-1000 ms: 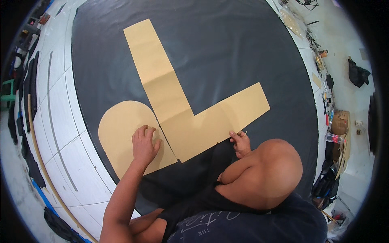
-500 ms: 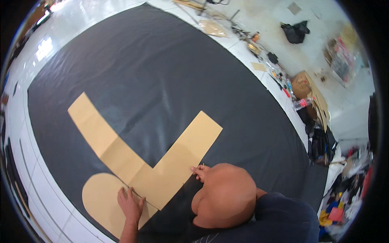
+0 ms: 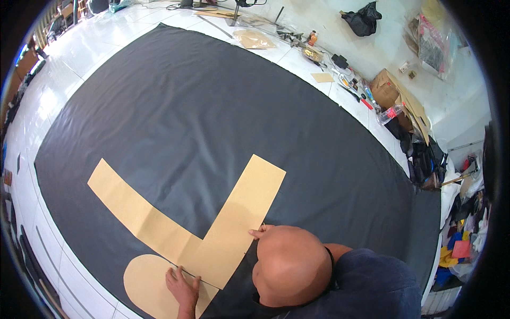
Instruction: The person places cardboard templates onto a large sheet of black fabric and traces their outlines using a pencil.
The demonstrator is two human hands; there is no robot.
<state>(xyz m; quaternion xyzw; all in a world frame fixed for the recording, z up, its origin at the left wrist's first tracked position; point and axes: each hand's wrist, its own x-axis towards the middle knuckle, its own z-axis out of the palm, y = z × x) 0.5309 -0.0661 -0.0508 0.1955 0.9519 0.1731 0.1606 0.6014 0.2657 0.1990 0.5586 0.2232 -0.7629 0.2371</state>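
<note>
Neither my left hand nor my right hand is in view. Below me another person bends low, the bare head (image 3: 295, 266) hiding part of the work and a dark shirt (image 3: 372, 284) behind it. Two tan paper pieces lie flat on a large black sheet (image 3: 239, 101): an angled piece (image 3: 234, 226) with two long arms, and a round-ended piece (image 3: 143, 282) along its lower edge. The person's left hand (image 3: 183, 287) rests with its fingers at the seam between them. At the angled piece's right edge is the person's right hand (image 3: 257, 233), mostly behind the head; its grip is unclear.
White floor tiles (image 3: 90, 66) surround the sheet. Small tools, a plastic bottle (image 3: 390, 114) and a cardboard box (image 3: 383, 89) line its far right side. A black bag (image 3: 363, 18) lies beyond. At the right is a heap of coloured scraps (image 3: 459, 247).
My view has turned, so the paper pieces sit lower on the left and the clutter at the right sits higher. The other person's hands stay at about the same places on the paper.
</note>
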